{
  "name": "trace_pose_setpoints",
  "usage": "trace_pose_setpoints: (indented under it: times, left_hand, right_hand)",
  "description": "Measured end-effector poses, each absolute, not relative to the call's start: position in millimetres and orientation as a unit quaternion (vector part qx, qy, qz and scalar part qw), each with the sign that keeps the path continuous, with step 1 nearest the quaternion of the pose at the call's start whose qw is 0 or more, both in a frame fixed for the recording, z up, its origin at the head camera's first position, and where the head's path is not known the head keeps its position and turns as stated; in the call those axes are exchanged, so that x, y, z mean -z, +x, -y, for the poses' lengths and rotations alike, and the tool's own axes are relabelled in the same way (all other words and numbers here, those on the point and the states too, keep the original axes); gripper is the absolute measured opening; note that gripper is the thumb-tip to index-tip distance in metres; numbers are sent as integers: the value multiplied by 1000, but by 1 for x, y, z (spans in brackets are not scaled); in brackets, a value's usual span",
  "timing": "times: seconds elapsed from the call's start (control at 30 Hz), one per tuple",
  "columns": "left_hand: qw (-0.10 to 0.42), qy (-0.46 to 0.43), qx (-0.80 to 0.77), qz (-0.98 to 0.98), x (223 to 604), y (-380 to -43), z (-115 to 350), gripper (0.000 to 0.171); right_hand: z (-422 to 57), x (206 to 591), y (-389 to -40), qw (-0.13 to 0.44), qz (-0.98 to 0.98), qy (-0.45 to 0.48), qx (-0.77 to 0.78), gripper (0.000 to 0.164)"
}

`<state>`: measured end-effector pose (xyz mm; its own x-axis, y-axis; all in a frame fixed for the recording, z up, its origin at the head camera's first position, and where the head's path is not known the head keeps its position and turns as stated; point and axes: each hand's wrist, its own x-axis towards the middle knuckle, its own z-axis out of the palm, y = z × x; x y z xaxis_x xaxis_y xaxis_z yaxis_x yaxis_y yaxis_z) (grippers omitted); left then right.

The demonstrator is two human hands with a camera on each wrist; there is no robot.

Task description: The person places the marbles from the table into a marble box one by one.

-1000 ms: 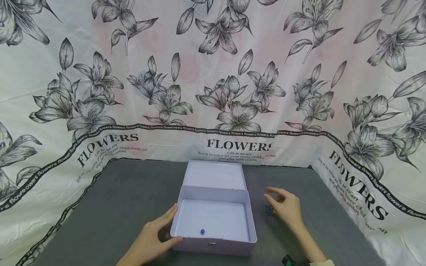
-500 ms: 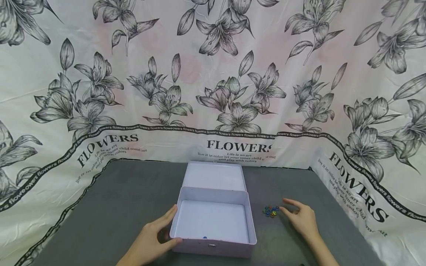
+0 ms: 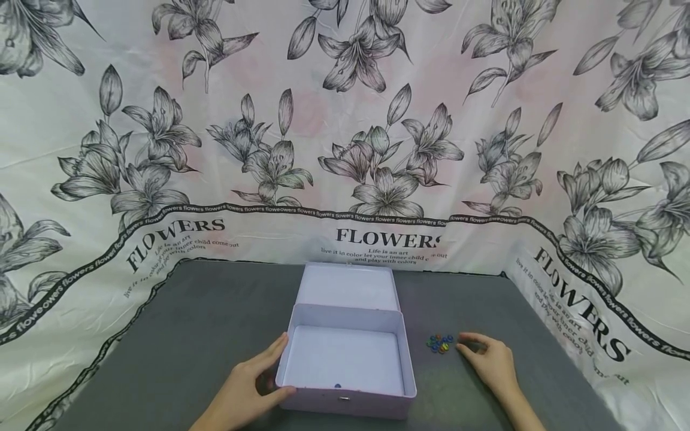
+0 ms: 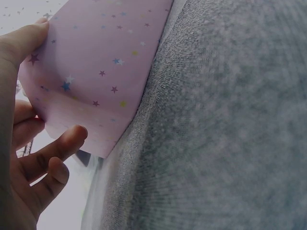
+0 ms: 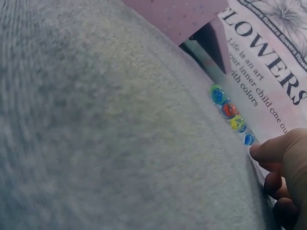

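A lilac tin box (image 3: pixel 345 402) with its lid (image 3: pixel 347 284) laid back stands on the grey table. One blue marble (image 3: pixel 338 386) lies inside against the front wall, mostly hidden by the rim. My left hand (image 3: pixel 245 383) holds the box's front left corner, thumb on the front rim and fingers along the left side. To the right of the box is a small cluster of glass marbles (image 3: pixel 439 343), blue, green, yellow and red. My right hand (image 3: pixel 490 362) rests low just right of them, thumb and fingers apart, its thumb close to a blue marble (image 5: pixel 249 139).
A grey cloth (image 3: pixel 215 323) covers the table. Behind it and along both sides hangs a white curtain (image 3: pixel 388 239) printed with lilies and lettering. The box's star-patterned side (image 4: pixel 96 72) fills the upper part of the left wrist view.
My right hand has moved right from above the marbles to beside them and lowered, uncovering the cluster. The blue marble rolled to the box's front wall. My left hand stays put.
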<state>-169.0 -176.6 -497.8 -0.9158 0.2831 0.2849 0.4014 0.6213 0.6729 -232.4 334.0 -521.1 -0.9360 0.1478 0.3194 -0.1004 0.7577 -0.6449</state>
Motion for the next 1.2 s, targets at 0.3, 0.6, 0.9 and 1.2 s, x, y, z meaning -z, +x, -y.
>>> trace_pose_setpoints:
  times: [0.3, 0.6, 0.9, 1.2]
  left_hand:
    - [67, -193, 402, 893, 498, -170, 177, 96]
    - [92, -204, 390, 893, 500, -169, 178, 94]
    - [85, -212, 414, 881, 502, -170, 180, 92]
    - [87, -208, 400, 888, 501, -170, 178, 93]
  right_hand:
    - [-330, 526, -231, 207, 917, 4, -340, 17]
    - [-327, 528, -239, 220, 918, 24, -330, 17]
    - [-325, 531, -244, 230, 915, 48, -328, 18]
    - [-326, 534, -247, 242, 910, 55, -331, 16]
